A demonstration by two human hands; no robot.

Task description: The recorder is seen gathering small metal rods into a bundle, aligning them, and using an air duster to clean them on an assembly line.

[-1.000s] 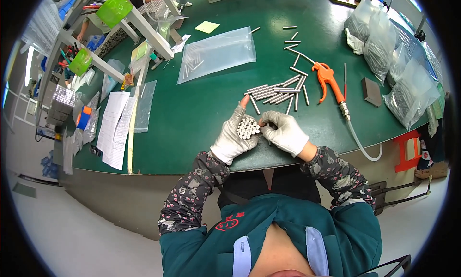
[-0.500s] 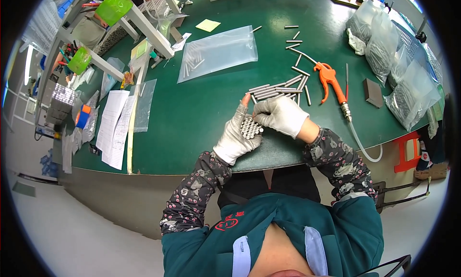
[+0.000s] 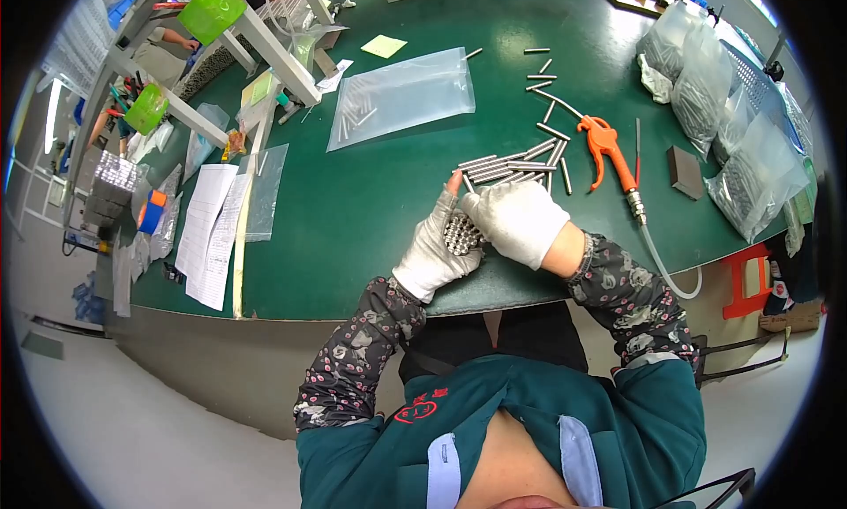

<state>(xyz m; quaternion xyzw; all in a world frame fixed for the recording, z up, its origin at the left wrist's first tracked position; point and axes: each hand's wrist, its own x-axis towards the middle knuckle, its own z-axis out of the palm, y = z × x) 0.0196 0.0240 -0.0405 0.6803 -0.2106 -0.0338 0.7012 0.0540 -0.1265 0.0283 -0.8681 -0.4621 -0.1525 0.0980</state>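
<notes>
Pins (image 3: 460, 234): short metal rods, stiff, smooth, likely slippery; I bundle them in left hand (image 3: 435, 249), fingers clasped round. Right hand (image 3: 516, 220) cups the ends.

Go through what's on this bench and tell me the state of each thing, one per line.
left hand: gloved, gripping a bundle of metal rods
bundle of metal rods: held end-on between both hands
right hand: gloved, resting against the bundle
loose metal rods: lying scattered on the green table
orange air gun: lying flat, hose attached
clear plastic bag: lying flat, few rods inside
</notes>
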